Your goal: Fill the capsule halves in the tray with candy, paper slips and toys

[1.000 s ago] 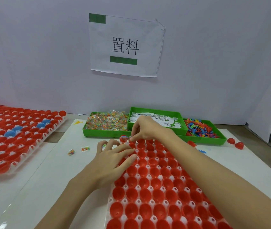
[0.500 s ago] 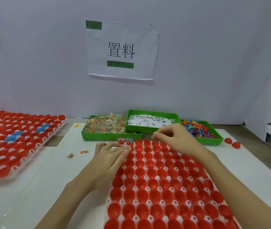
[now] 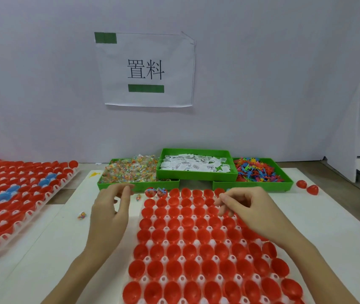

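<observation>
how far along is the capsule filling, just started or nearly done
Just started. Done: only the two capsule halves at the tray's far left corner show contents. In hand: the left hand hovers by the candy bin, the right hand over the far rows; what either holds is unclear. Left: the other red halves in the tray look empty.

Tray (image 3: pixel 152 229) — near edge cut off

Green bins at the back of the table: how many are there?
3, in a row by the wall: the candy bin on the left, the paper slip bin in the middle and raised, and the toy bin on the right. None seems hidden.
</observation>
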The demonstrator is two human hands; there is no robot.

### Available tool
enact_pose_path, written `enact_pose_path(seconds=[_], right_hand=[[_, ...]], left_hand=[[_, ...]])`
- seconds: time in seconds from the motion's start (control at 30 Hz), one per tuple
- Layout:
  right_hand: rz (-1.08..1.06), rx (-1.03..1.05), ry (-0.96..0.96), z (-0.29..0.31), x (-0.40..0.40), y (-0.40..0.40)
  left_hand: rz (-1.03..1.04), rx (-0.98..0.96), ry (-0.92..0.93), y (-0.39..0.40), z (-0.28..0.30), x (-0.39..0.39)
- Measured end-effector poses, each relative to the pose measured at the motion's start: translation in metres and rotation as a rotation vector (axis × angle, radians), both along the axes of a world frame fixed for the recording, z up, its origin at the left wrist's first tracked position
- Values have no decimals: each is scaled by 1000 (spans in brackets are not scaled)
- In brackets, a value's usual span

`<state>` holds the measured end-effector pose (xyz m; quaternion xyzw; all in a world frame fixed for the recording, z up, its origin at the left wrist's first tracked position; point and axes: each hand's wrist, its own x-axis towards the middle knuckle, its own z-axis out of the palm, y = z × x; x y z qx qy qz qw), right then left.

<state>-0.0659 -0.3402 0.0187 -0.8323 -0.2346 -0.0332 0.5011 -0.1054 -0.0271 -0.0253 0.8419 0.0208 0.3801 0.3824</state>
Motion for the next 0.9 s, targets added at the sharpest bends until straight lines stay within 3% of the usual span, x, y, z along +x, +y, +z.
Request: enact_pose_path(seconds=[0.13, 0.23, 0.37, 0.47, 0.77, 0.9], right_hand=[[-24, 4, -12, -3, 2, 1], [-34, 18, -17, -3, 1, 0], [-62, 7, -8, -2, 1, -2], [-69, 10, -6, -3, 2, -4], [-91, 9, -1, -6, 5, -6], [-96, 10, 3, -5, 4, -6]], left_hand=[[130, -36, 92, 24, 7, 38], [103, 224, 235, 49, 18, 74], [-130, 594, 454, 63, 24, 106], [-167, 750, 477, 57, 21, 120], [-112, 798, 601, 46, 39, 133], [-18, 789, 537, 43, 41, 126]])
